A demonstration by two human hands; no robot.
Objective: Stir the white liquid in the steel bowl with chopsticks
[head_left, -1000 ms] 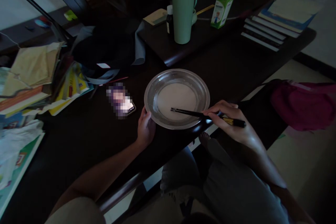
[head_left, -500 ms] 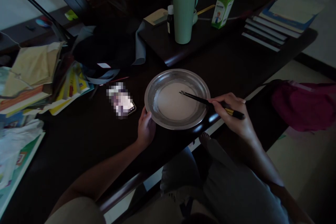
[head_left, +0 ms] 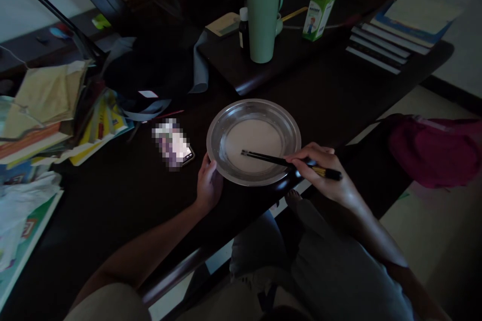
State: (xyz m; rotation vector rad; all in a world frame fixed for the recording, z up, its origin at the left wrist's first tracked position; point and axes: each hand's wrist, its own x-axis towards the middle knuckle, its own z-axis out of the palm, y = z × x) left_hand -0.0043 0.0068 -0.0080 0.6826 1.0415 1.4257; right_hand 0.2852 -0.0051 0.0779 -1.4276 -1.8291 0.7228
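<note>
A shallow metal bowl (head_left: 226, 115) with a pale white liquid in it sits on the dark table near its front edge. My left hand (head_left: 208, 185) grips the bowl's near left rim with closed fingers. My right hand (head_left: 324, 175) is closed on a pair of dark chopsticks (head_left: 269, 158). Their tips lie in the liquid at the near middle of the bowl.
A lit phone (head_left: 173, 144) lies left of the bowl. Piled books and papers (head_left: 56, 110) fill the left side. Behind the bowl stand a tall green cup (head_left: 263, 10), a small dark bottle (head_left: 243, 30) and a carton (head_left: 320, 10). Stacked books (head_left: 395, 35) lie far right; a pink bag (head_left: 437, 150) is at right.
The chopstick tips swung from the bowl's right side back to its near middle, and my right hand dropped slightly toward me. My left hand has stayed on the rim.
</note>
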